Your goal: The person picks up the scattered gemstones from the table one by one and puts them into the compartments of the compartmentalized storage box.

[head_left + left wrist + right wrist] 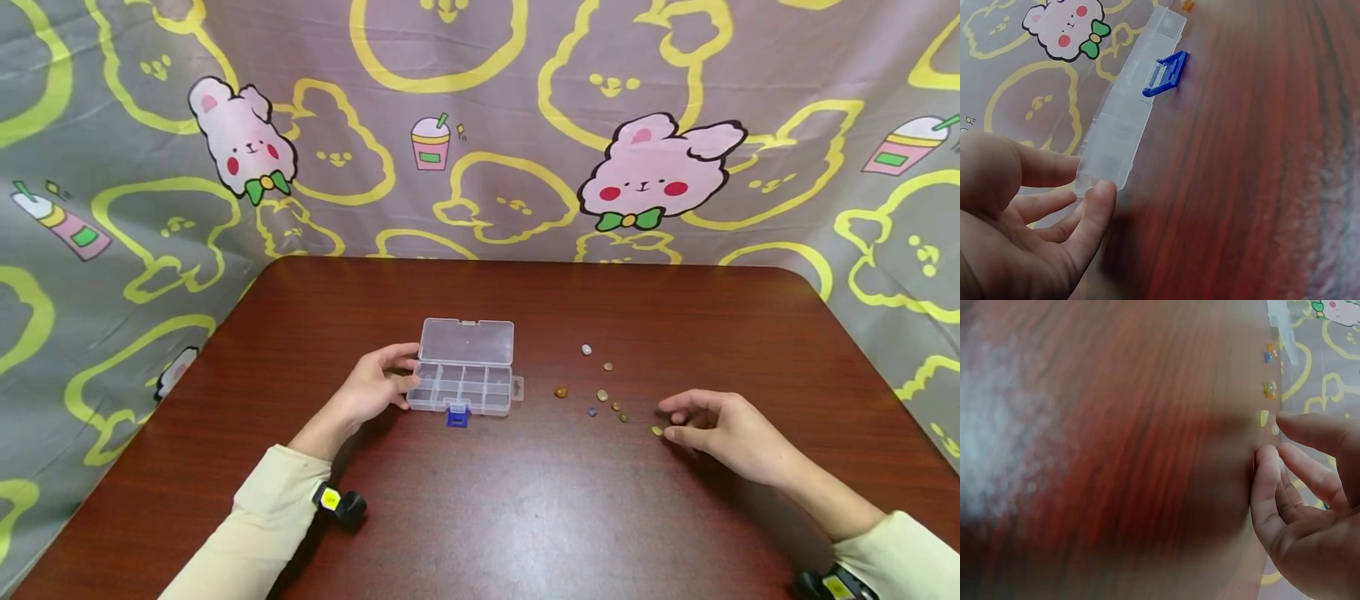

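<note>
A clear plastic compartment box (460, 387) sits on the table, its lid (467, 342) raised at the back and its blue latch (457, 417) hanging down in front. My left hand (375, 385) grips the box's left end; in the left wrist view, fingertips (1105, 190) meet its corner. On the right, a small yellow-green stone (656, 431) lies right by the thumb tip of my right hand (731, 433). That hand's thumb and forefinger are apart, with nothing seen between them. The same stone (1264, 418) shows just ahead of the fingers in the right wrist view.
Several small stones lie between box and right hand: a white one (587, 350), an amber one (561, 392), a blue one (592, 412) and a green one (623, 417) among them. A patterned cloth (480, 100) hangs behind the brown table (480, 508).
</note>
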### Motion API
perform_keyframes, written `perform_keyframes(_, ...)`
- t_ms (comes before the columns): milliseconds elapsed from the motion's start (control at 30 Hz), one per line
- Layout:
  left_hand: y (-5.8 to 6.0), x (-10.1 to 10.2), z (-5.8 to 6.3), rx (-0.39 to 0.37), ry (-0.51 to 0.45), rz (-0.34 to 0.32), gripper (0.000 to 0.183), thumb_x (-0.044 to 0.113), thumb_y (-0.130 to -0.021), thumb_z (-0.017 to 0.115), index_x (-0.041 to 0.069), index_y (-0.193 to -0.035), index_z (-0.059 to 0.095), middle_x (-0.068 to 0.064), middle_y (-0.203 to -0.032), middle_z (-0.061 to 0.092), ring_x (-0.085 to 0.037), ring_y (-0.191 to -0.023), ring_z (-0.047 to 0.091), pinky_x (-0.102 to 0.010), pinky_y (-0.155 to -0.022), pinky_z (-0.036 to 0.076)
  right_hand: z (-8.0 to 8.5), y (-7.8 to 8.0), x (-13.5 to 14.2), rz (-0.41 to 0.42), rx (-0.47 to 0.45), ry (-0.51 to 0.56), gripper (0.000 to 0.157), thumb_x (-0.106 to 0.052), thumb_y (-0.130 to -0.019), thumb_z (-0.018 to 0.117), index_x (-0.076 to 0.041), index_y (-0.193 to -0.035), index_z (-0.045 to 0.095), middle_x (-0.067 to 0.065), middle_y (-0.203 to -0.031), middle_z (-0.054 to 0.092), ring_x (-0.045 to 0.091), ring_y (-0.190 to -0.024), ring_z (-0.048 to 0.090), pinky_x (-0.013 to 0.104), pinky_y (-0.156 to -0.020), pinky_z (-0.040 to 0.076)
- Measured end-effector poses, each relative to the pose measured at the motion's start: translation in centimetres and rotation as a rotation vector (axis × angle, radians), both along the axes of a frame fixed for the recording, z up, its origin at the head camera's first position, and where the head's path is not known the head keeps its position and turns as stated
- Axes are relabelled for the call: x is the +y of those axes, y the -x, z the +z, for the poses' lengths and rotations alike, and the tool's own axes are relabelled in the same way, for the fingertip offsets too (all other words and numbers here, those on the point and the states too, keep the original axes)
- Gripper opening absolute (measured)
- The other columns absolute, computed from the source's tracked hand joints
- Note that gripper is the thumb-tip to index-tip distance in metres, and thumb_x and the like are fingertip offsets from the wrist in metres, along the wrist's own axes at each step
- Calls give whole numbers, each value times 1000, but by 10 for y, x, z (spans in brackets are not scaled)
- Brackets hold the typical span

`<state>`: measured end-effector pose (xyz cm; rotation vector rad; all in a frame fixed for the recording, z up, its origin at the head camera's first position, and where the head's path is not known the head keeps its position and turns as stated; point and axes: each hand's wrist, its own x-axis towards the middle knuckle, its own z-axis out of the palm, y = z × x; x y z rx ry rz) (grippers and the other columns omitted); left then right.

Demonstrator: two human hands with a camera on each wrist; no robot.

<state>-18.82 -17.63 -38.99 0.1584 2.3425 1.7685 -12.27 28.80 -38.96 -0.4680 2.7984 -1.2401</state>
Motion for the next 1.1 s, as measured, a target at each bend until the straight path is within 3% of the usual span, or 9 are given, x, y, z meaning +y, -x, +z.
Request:
perform_keyframes(233,-3,2,1,19,-6,7,56,-11,-90,60,-10,-144,45,-33,-123,58,-15,-73,62,-28,-55,55,-3,2,1,-4,9,-44,25,-9,-85,80,-6,-109,73,0,-89,63,8,-71,60,22,-61,49)
perform_keyframes(833,-6,3,-1,59,12,13,55,-12,-89,62,-10,-142,47,-34,-121,59,-19,-76,64,-29,-53,55,-6,2,-2,-16,60,-81,13,-11,-83,82,-14,-94,76,-6,-84,64,5,-68,57,22,-59,47)
perform_keyframes(1100,-6,3,-1,68,21,20,55,-12,-89,62,-10,-141,48,-33,-120,59,-17,-73,63,-29,-52,55,-8,0,-2,9,145,-87,18,-10,-81,84,-15,-97,77,-7,-86,62,4,-69,56,22,-59,46)
